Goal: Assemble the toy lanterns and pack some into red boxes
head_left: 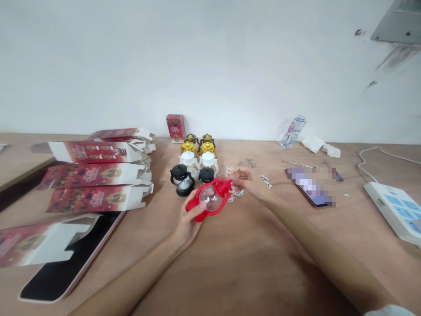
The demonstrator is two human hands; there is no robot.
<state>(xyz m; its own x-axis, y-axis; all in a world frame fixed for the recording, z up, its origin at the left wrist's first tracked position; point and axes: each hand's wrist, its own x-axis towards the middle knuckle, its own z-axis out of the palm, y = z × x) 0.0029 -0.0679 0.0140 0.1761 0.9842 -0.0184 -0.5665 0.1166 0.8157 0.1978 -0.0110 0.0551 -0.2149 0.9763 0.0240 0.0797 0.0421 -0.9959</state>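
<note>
My left hand (189, 219) is wrapped round the base of a small red lantern (215, 197) with a clear round globe. The lantern is tilted, its cap pointing up and to the right. At the cap's tip, the fingers of my right hand (246, 181) are pinched together; whatever they hold is too small to make out. Just behind stand two black lanterns (182, 177), then white lanterns (188, 163), gold lanterns (208, 148) and bronze lanterns (206, 138), in two columns. Small white pieces (237, 193) lie on the table beneath my right hand.
Flattened red boxes (95, 173) lie at left, some over a black tray (52, 281). A red box (176, 127) stands by the wall. Small metal parts (251, 162), white bits (265, 181), a screwdriver (297, 164), a phone (309, 186) and a power strip (394, 206) lie rightward.
</note>
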